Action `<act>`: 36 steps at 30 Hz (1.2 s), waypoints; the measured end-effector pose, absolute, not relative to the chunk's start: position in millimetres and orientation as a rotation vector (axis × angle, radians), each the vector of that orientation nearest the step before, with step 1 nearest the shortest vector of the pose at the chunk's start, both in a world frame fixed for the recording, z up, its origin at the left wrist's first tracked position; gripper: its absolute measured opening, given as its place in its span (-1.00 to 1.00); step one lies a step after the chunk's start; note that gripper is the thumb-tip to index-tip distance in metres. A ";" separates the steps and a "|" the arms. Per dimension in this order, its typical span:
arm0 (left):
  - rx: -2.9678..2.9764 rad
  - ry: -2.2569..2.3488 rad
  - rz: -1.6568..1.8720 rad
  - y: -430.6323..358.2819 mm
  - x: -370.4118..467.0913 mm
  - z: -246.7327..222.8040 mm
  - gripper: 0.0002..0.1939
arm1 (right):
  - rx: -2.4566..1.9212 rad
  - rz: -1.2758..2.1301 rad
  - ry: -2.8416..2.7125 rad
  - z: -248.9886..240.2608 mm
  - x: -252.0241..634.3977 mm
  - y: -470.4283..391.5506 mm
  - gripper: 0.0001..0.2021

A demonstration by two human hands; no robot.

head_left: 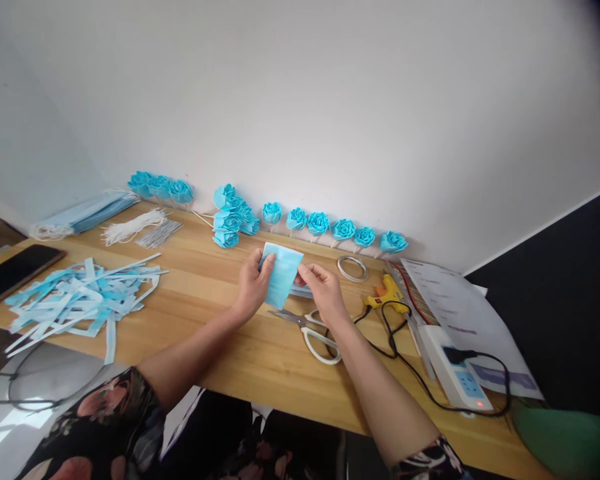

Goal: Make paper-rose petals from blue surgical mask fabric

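A light blue sheet of face mask fabric (283, 275) is held up over the middle of the table. My left hand (254, 285) grips its left edge, thumb across the front. At its right edge the fingertips of my right hand (323, 287) are pinched together on the sheet. Below lie white-handled scissors (307, 327), blades pointing left, with one handle partly behind my right wrist. Some flat blue pieces (301, 291) rest on the table behind the sheet, mostly hidden.
Several blue fabric flowers (318, 223) on stems line the wall. Cut strips (87, 297), a phone (17, 273), white cords (133, 227), grey wire pieces (159, 235) and stacked masks (93, 212) lie left. At right are a wire ring (353, 268), yellow glue gun (387, 293), power strip (455, 373) and black cable (420, 383).
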State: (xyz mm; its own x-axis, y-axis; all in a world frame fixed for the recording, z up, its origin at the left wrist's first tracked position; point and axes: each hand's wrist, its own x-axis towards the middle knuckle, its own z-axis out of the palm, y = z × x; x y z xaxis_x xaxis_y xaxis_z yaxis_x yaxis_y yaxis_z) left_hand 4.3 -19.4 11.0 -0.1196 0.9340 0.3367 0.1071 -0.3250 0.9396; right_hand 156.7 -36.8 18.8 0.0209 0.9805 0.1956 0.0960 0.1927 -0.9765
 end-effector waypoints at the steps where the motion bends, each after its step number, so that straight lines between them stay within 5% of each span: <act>1: 1.466 1.190 1.510 -19.3 4.3 10.3 -0.75 | -1.113 1.025 -1.326 20.6 157.3 -36.7 -0.70; 36: 1.771 0.968 1.065 -20.7 10.1 4.8 -0.72 | -1.276 0.743 -1.642 32.3 170.0 -39.4 -0.68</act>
State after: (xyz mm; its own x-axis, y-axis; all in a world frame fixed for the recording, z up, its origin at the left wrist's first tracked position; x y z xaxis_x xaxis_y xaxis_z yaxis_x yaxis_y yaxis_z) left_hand 10.1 -20.7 4.8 0.3427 0.8978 0.2768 0.1906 -0.3549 0.9153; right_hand 170.0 -39.4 32.3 -0.0622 0.9558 0.2872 0.4150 0.2865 -0.8635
